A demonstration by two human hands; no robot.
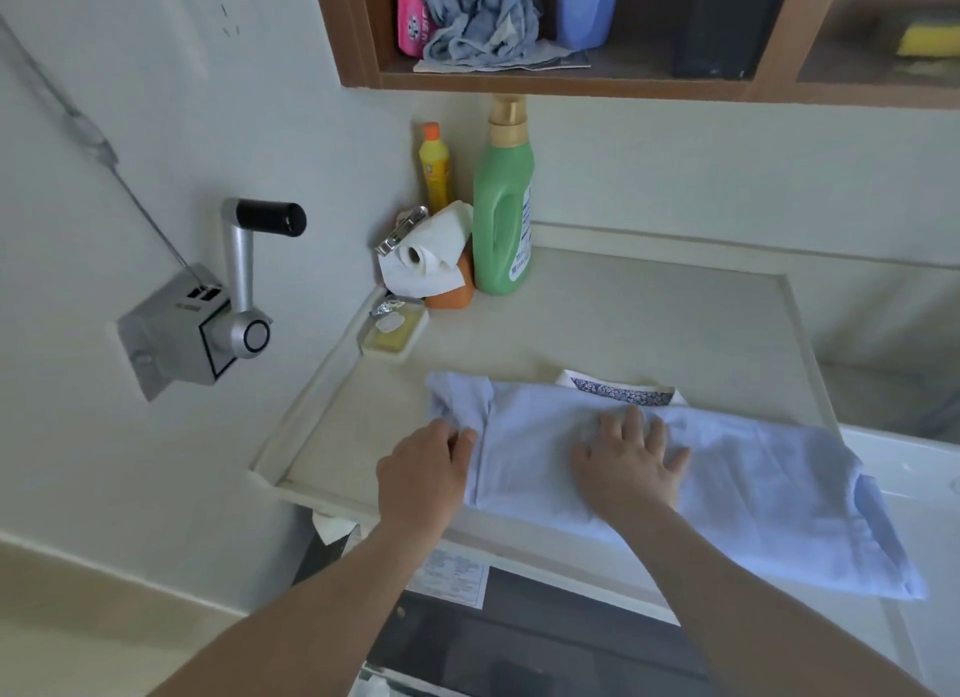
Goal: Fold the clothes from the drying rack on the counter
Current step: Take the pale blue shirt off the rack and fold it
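Home laundry nook — detergent bottle, counter

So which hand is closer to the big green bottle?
The left hand. It pinches the shirt's left edge, below the green bottle and a little left of it. The right hand lies flat on the shirt's middle, farther out to the right.
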